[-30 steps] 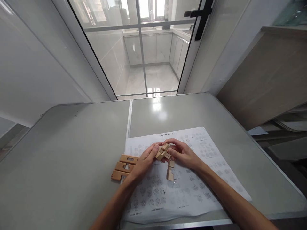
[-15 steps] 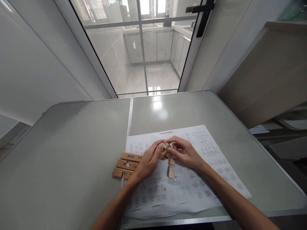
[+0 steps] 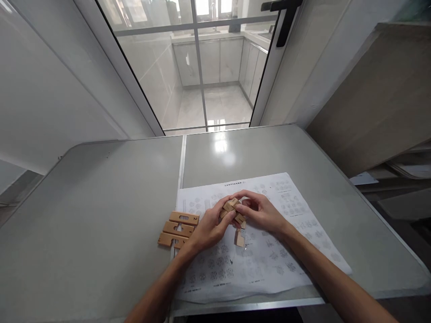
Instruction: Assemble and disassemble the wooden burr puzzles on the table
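Note:
Both hands meet over a printed sheet (image 3: 269,269) and grip a cluster of interlocking wooden puzzle pieces (image 3: 231,207). My left hand (image 3: 215,224) is closed on its left side, thumb across the front. From the right, my right hand (image 3: 257,211) pinches the cluster with thumb and fingers; its fingertips are partly hidden. Just below lies a loose notched wooden piece (image 3: 239,239) on the paper. Left of my left hand, flat wooden pieces with cut-outs, among them one marked 2 (image 3: 184,218), lie in a row, partly covered by my wrist.
The sheet of small diagrams lies on a grey-green table (image 3: 101,224) with a metal edge and a seam (image 3: 182,161). Beyond the table stands a glass door (image 3: 202,67) with a black handle (image 3: 286,22). A wooden shelf unit (image 3: 370,98) is at the right.
The cluster has been turned between my hands, and more of its blocks show now. My left thumb has shifted right and down across it. The view has tilted slightly.

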Demonstrator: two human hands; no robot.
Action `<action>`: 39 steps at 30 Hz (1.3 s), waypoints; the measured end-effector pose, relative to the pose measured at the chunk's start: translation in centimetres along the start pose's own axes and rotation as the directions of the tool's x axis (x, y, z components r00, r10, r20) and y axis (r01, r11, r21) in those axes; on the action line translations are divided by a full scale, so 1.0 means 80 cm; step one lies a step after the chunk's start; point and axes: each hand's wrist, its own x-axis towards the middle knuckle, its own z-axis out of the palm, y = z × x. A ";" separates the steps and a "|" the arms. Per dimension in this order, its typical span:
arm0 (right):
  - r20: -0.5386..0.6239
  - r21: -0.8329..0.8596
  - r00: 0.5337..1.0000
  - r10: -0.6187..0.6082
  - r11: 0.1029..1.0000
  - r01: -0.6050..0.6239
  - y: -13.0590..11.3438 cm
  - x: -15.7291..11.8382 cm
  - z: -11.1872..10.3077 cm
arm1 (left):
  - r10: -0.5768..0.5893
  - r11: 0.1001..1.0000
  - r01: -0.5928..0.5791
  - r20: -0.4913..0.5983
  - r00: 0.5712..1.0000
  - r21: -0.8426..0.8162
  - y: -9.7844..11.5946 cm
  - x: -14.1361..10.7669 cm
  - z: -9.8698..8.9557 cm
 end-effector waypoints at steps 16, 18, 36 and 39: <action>-0.102 0.162 0.992 0.078 0.985 -0.061 0.000 0.001 0.004 | -0.005 1.000 0.006 -0.094 0.996 0.017 -0.003 -0.001 0.004; -0.139 0.227 0.986 0.093 0.972 -0.059 -0.001 0.003 0.004 | -0.001 1.000 0.002 -0.096 0.995 0.011 -0.004 -0.002 0.005; -0.026 0.268 0.999 0.020 0.963 -0.012 -0.002 0.001 0.010 | 0.166 0.986 -0.160 -0.148 0.975 0.055 -0.010 -0.002 0.007; 0.003 0.299 1.000 0.026 0.954 -0.025 -0.004 0.001 0.008 | 0.213 0.974 -0.198 -0.153 0.965 0.108 -0.013 -0.003 0.006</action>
